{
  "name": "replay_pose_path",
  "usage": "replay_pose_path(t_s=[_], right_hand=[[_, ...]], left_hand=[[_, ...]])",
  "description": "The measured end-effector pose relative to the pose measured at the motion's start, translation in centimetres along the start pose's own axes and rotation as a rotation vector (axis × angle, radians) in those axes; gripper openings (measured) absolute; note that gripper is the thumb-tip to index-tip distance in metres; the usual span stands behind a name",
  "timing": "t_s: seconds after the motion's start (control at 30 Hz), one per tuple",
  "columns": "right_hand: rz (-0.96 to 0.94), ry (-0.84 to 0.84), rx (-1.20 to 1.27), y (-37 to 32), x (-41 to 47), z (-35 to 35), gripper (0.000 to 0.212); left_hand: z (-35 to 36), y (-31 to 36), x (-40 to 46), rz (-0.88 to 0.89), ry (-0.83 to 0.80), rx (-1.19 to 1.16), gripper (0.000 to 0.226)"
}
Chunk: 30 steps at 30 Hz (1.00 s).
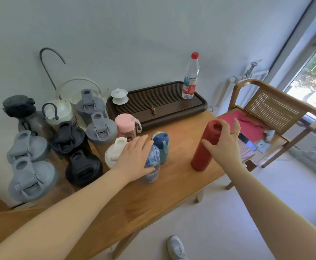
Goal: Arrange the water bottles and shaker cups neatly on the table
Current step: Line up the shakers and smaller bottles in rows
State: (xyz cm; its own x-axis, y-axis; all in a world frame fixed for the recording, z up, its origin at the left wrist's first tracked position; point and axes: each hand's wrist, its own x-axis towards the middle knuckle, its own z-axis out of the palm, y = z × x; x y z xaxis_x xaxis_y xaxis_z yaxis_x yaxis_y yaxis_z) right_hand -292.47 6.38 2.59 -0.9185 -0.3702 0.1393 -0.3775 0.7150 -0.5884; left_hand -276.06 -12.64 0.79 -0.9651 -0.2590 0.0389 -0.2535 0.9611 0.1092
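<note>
A tall red bottle (pixel 203 152) stands upright near the right end of the wooden table (pixel 153 199), and my right hand (pixel 224 143) grips its upper part. My left hand (pixel 134 158) is closed around the lid of a see-through blue bottle (pixel 152 171) at the table's middle. Behind it stand a blue and green bottle (pixel 162 145), a pink-lidded bottle (pixel 127 125) and a white shaker cup (pixel 112 156), partly hidden by my hand. Several grey shaker cups (pixel 100 130) and black shaker cups (pixel 83 167) crowd the left end. A clear water bottle (pixel 190 79) with a red cap stands on the dark tea tray (pixel 164 109).
A white lidded teacup (pixel 119 96) sits on the tray's left end. A kettle with a hooked spout (pixel 48 64) stands by the wall. A wooden chair (pixel 270 109) with a red cushion and a phone (pixel 247 141) touches the table's right end. My shoe (pixel 176 247) shows on the floor.
</note>
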Motion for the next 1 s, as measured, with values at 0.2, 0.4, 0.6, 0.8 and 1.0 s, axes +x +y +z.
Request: replay_pose_path(t_s=[0.2,0.4,0.6,0.8,1.0], right_hand=[[-0.059,-0.13,0.102,-0.6,4.3,-0.4,0.069],[-0.378,-0.159,0.13,-4.6,8.4,0.4,0.057],[-0.579,-0.352,0.127,-8.6,12.0,4.3,0.057],[-0.647,-0.548,0.234,-11.3,12.7,8.6,0.058],[-0.702,-0.623,0.22,-12.2,13.0,10.5,0.065]], left_hand=[[0.3,0.8,1.3,-0.123,-0.076,-0.061,0.08],[0.1,1.6,1.9,-0.216,-0.061,-0.003,0.071],[0.6,2.7,1.6,-0.299,0.003,0.028,0.069],[1.1,3.4,1.1,-0.375,0.028,0.002,0.071],[1.2,3.1,0.7,-0.435,0.003,-0.047,0.071]])
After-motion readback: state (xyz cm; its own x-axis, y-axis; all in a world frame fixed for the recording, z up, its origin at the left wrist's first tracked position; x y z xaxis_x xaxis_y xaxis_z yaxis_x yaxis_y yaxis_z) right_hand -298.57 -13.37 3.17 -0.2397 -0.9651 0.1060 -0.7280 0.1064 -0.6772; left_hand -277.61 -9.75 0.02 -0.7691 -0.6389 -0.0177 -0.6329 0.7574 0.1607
